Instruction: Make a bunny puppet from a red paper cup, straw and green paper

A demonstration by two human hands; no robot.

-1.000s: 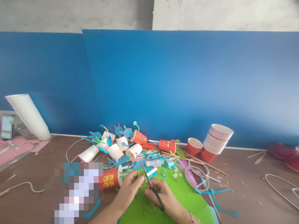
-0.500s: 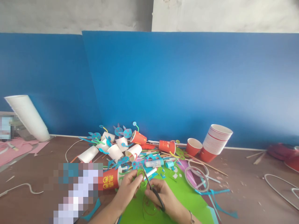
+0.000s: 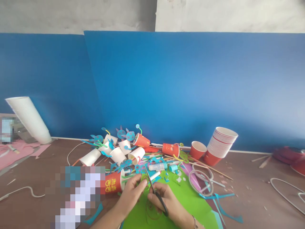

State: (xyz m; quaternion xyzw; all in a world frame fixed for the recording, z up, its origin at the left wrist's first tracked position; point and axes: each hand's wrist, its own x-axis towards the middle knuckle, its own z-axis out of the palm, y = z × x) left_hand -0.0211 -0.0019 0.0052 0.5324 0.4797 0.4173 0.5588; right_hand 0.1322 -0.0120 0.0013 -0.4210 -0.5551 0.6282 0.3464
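Note:
My left hand (image 3: 132,190) pinches a small piece of green paper (image 3: 144,178) with a round outline drawn on it. In my right hand (image 3: 164,197) is a pair of scissors (image 3: 152,186) with black handles, its blades pointing up and away beside the green piece. Beneath both hands lies a large green paper sheet (image 3: 188,203), on which a drawn face outline shows. A red paper cup (image 3: 111,183) with yellow characters lies on its side just left of my left hand. A glue stick (image 3: 157,166) rests beyond the blades.
Behind my hands, white paper cups (image 3: 118,156) with blue paper animal pieces lie in a heap with straws and scraps. Rolls of tape (image 3: 200,183) and a stack of paper cups (image 3: 221,143) stand to the right. A tall white cup stack (image 3: 30,121) leans on the blue panel (image 3: 178,86).
The scissor blades have shifted very slightly beside the green piece. Both hands keep nearly the same place and hold.

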